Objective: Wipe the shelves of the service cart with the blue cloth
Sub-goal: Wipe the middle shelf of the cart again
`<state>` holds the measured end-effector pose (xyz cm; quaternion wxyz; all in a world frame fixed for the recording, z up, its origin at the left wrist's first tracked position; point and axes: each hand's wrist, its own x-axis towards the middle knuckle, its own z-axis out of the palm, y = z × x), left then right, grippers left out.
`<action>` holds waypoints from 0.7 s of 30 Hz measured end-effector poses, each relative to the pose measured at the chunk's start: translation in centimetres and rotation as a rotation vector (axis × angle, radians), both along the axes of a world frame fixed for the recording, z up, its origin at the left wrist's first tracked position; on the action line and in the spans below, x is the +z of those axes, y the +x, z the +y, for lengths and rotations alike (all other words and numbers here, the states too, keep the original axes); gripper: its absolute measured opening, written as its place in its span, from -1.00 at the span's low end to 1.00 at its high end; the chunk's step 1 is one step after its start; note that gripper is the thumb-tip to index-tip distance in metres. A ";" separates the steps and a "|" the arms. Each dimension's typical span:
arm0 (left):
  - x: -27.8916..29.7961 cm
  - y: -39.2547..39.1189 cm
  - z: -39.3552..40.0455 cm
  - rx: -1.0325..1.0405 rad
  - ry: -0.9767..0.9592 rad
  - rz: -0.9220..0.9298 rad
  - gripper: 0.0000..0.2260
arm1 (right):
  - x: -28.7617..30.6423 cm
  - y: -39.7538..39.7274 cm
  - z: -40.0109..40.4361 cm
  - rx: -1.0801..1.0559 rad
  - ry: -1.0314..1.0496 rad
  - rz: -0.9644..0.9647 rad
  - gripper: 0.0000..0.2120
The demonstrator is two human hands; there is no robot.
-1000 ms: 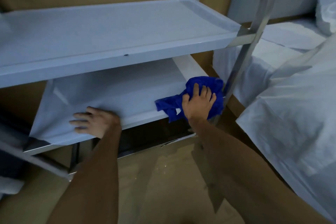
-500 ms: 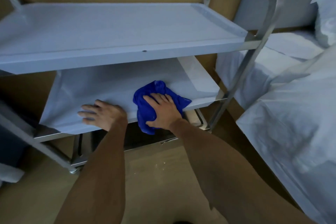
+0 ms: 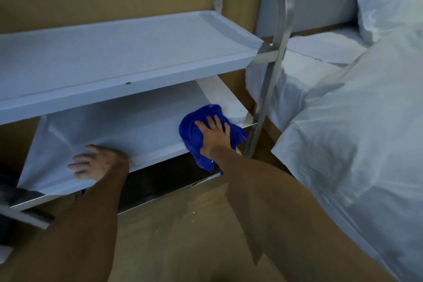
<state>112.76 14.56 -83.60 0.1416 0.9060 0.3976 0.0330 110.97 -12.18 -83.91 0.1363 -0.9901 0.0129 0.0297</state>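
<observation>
Blue cloth (image 3: 194, 135), crumpled microfibre, sits at the right end of the middle shelf (image 3: 128, 130) of the metal service cart, one corner hanging over the front lip. My right hand (image 3: 214, 137) lies flat on top of it, fingers (image 3: 216, 121) straight and spread, pressing it down, not curled round it. My left hand (image 3: 98, 163) rests on the front edge of the same shelf, well to the left of the cloth, fingers apart and loosely bent, holding nothing.

Around it:
- Flat grey top shelf (image 3: 119, 52) with a raised rim overhangs the middle one, so only the front part of the middle shelf is visible; the back is hidden under it.
- Bent steel tube handle (image 3: 280, 7) runs up at the cart's right end; its upright passes just right of the cloth.
- Dark lowest shelf (image 3: 160, 178) shows below the middle one; detail too dark to tell.
- Bed with white sheets (image 3: 354, 126) stands close to the cart's right side, white pillow (image 3: 389, 0) at the top right.
- Brown wooden floor (image 3: 171, 236) below, tan wall behind the cart.
</observation>
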 end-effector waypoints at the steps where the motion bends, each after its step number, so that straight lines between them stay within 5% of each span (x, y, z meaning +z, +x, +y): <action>1: 0.0 0.0 -0.3 -0.016 0.016 -0.038 -0.58 | 0.5 0.2 -2.5 -0.060 0.006 0.022 -0.11; 5: 0.1 0.6 -3.0 -0.226 0.101 -0.074 -0.58 | 1.9 0.6 -10.9 -0.231 0.017 0.043 -0.19; 11: -0.7 2.7 -10.2 -0.489 0.011 -0.113 -0.63 | 1.6 2.9 -10.4 -0.222 0.068 0.139 -0.23; 21: -2.2 4.1 -9.8 -0.493 0.109 -0.118 -0.67 | 0.5 11.7 -8.0 -0.181 -0.043 0.130 -0.32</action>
